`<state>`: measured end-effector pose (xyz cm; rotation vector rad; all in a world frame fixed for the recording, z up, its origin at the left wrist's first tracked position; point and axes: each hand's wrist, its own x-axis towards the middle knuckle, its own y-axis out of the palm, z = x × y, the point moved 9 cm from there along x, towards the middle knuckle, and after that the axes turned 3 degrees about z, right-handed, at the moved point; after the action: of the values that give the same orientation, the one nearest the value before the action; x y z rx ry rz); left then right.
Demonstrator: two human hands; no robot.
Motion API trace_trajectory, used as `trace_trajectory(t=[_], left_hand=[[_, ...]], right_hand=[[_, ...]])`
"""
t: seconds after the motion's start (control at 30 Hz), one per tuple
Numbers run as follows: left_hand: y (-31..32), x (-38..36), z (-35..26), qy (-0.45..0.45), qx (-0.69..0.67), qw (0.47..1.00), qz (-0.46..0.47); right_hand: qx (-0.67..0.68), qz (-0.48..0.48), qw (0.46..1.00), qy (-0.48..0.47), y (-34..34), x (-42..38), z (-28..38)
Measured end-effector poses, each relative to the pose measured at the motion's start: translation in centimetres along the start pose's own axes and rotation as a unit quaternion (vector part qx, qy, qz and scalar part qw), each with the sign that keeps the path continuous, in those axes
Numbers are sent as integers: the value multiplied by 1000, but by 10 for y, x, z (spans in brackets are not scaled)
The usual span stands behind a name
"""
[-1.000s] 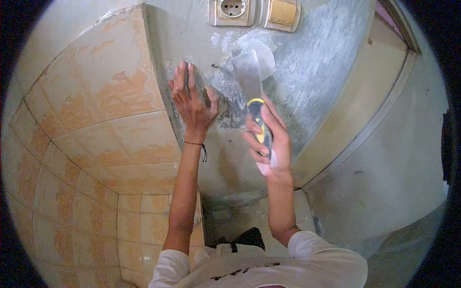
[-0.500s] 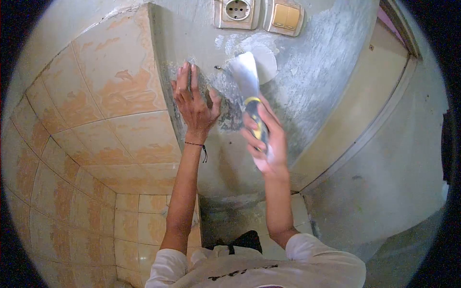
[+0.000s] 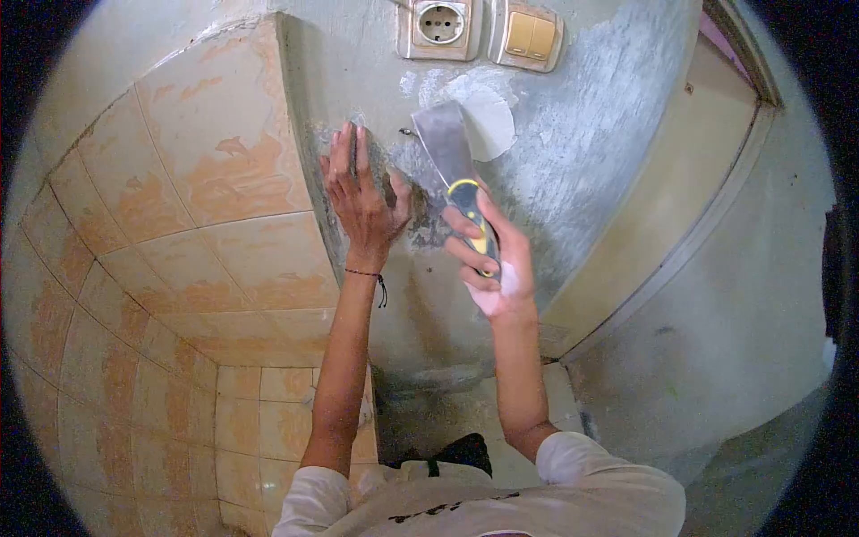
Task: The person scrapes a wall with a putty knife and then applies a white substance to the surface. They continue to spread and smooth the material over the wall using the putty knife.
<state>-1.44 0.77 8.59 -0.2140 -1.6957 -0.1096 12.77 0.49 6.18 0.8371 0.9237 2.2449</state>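
Note:
My right hand (image 3: 492,255) is wrapped round the black and yellow handle of a putty knife (image 3: 445,139), whose broad metal blade points up and to the left. The blade lies over the grey wall, overlapping the left edge of a round white patch (image 3: 490,121) of filler. To the left, my left hand (image 3: 362,197) rests flat against the wall with its fingers stretched upward, on a rough, flaking area (image 3: 420,219). A dark cord bracelet (image 3: 365,271) circles that wrist. A small dark plug or screw (image 3: 406,132) sticks out of the wall just left of the blade.
Above the patch are a power socket (image 3: 440,25) and a double light switch (image 3: 529,38). Orange-patterned tiles (image 3: 228,134) cover the wall at left, meeting the grey wall at a raised edge. A door frame (image 3: 667,259) runs down the right side.
The putty knife's blade has shifted a little to the left and tilted further that way. My left hand stays in place on the wall.

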Motion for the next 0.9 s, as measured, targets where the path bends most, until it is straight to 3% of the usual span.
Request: trace_trajectory(t=[0.1,0.4,0.57,0.83,0.9], left_hand=[[1,0,-1,1,-2,1000,-5],[-3,2,-5,-8,-1,1000,-1],[-3,2,-7,-5,6,1000,-3],[-3,4,-12,-5,6,1000,3],[-3,4,-11,-9,5,1000,11]], right_hand=[[53,-6,999,-7,-21,-13,-3],[38,-17,999,-6,-35,-9,-7],[25,27,999,2,-25,10,-7],[104,-36,994,23,-47,-14,-16],[103,14,995,8,-27,-18,-15]])
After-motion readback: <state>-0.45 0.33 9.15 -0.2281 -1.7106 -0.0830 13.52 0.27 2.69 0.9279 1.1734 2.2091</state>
